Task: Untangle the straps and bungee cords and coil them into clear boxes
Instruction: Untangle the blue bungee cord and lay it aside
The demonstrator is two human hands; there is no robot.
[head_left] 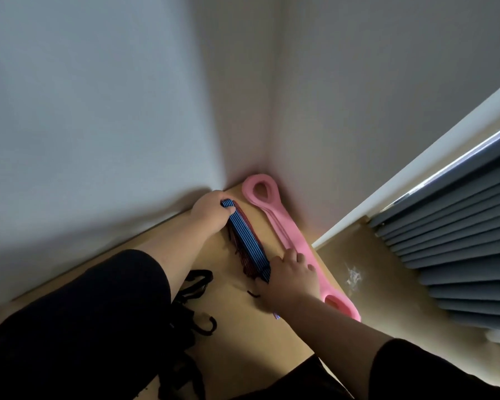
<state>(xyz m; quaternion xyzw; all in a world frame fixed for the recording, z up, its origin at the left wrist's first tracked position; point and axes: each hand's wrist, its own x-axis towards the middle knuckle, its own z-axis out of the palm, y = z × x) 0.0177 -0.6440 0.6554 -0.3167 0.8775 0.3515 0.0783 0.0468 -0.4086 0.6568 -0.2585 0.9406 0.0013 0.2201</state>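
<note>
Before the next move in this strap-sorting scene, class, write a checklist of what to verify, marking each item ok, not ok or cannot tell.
1. Left hand grips the far end of the blue striped strap bundle: ok.
2. Right hand is at the bundle's near end: ok; whether it grips, cannot tell.
3. Bundle lies apart from the pink band: ok.
4. Black cords on the table untangled: not ok.
5. Clear box within view: not ok, none visible.

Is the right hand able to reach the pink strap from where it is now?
Probably yes: the right hand already lies beside the pink strap, fingers seemingly on its edge, with nothing between them.
</note>
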